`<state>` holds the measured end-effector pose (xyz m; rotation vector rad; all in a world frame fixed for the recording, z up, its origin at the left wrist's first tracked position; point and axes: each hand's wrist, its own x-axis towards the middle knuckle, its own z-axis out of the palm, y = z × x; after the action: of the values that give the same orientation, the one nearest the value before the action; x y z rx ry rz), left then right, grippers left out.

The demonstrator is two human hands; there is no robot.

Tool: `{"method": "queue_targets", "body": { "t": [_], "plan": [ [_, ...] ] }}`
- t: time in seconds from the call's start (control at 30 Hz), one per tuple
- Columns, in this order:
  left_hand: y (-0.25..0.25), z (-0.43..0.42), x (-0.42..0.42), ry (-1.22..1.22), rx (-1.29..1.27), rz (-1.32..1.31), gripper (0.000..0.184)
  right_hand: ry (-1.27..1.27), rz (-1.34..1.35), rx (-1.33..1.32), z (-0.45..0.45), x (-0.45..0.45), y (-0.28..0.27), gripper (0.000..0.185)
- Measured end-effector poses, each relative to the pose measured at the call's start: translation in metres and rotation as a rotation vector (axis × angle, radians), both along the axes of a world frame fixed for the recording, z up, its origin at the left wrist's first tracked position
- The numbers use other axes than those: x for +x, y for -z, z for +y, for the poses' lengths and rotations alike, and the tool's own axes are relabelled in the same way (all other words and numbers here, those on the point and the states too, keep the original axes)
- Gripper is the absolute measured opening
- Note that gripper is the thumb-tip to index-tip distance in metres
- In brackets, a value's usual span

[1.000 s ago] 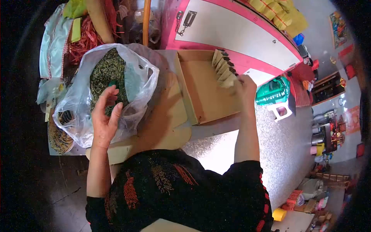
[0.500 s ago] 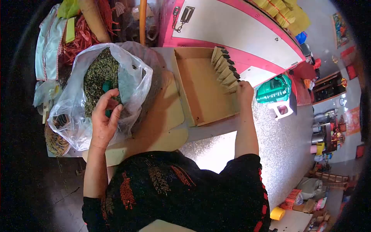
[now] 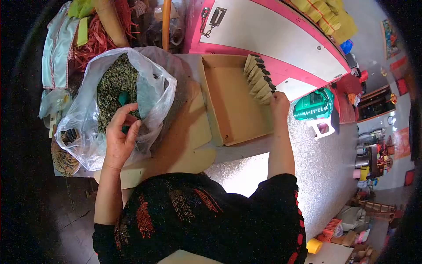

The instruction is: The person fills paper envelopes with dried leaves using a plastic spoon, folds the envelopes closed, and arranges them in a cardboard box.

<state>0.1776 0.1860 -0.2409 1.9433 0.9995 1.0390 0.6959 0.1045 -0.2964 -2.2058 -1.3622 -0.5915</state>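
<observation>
My left hand (image 3: 122, 136) is over the near side of a clear plastic bag (image 3: 81, 119) of dried green leaves (image 3: 115, 81), its fingers apart and curved beside a green scoop (image 3: 124, 98). My right hand (image 3: 280, 104) is closed at the right edge of a shallow cardboard box (image 3: 224, 94), its fingertips pinching the end of the nearest small pouch. Several beige pouches with dark tops (image 3: 259, 79) stand in an overlapping row along the box's right side.
Tan boards (image 3: 193, 127) lie between the bag and the box. Behind stands a pink and white cabinet (image 3: 263, 35). A green package (image 3: 314, 104) and a white stool (image 3: 324, 127) are at the right. Red shredded strips (image 3: 90, 50) lie behind the bag.
My right hand has moved slightly down and stays closed at the row's near end, where the nearest pouch now lines up with the others. My left hand has barely moved.
</observation>
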Motion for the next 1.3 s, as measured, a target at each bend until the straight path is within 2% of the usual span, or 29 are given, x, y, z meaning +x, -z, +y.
{"method": "queue_targets", "body": {
  "t": [0.13, 0.4, 0.63, 0.83, 0.9, 1.3],
  "plan": [
    [0.003, 0.001, 0.004, -0.027, 0.058, -0.042, 0.036, -0.077, -0.022, 0.024, 0.001, 0.005, 0.002, 0.007],
    [0.002, 0.000, 0.005, -0.022, 0.059, -0.016, 0.036, -0.008, 0.035, -0.052, 0.000, -0.004, -0.004, 0.008],
    [0.003, 0.001, 0.004, -0.015, 0.064, -0.012, 0.036, -0.012, 0.036, 0.008, 0.001, 0.000, 0.005, 0.009],
    [0.001, 0.001, 0.003, -0.007, 0.082, 0.000, 0.037, -0.007, 0.090, 0.004, -0.005, -0.018, -0.010, 0.011],
    [0.004, 0.002, 0.002, -0.007, 0.078, -0.009, 0.037, -0.058, 0.103, 0.032, -0.007, -0.019, -0.011, 0.018],
    [0.004, 0.002, 0.001, -0.004, 0.014, -0.008, 0.035, -0.044, 0.112, 0.072, -0.013, -0.034, -0.020, 0.032]
  ]
}}
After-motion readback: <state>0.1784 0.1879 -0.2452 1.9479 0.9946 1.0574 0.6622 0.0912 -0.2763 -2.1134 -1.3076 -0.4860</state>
